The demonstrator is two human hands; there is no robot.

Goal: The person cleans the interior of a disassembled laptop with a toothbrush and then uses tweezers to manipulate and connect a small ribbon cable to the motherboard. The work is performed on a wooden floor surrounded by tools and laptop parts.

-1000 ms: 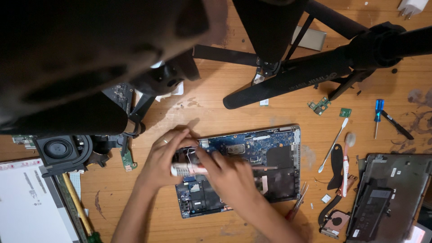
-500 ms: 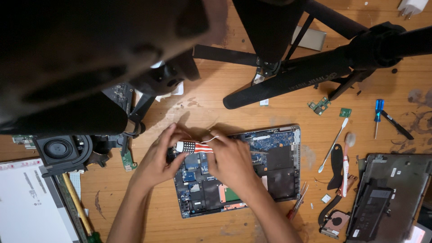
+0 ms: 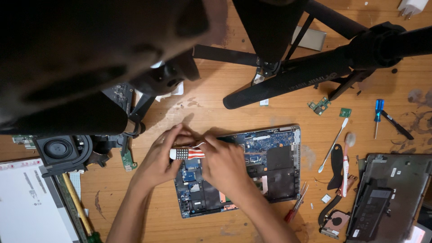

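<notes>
**Both hands on a patterned screwdriver handle over an opened laptop base**

Held between the two hands: a screwdriver handle (image 3: 186,154), short and cylindrical, white with black dots at its left end and red and white stripes toward the right. Left hand (image 3: 158,158) curls its fingers closed around the dotted end; right hand (image 3: 224,163) pinches the striped end with thumb and forefinger. Whether a shaft or bit is fitted cannot be told; it is hidden under the right hand.

Position: just above the upper left corner of the laptop base (image 3: 274,166), on a scuffed wooden table (image 3: 207,112).

Progress, judged: disassembly looks well advanced. The bottom cover is off, a blue circuit board and black matte patches lie bare, and the board sits in its shell, so more removal seems left.

Parts nearby:
- dark panel with battery (image 3: 382,198), far right
- small fan (image 3: 335,221), copper-toned
- loose speaker unit (image 3: 60,150), black plastic, left
- blue-handled screwdriver (image 3: 379,114)
- white toothbrush (image 3: 333,145)
- white display panel (image 3: 27,207), glossy
- tripod legs (image 3: 297,74), black, across the top
</notes>
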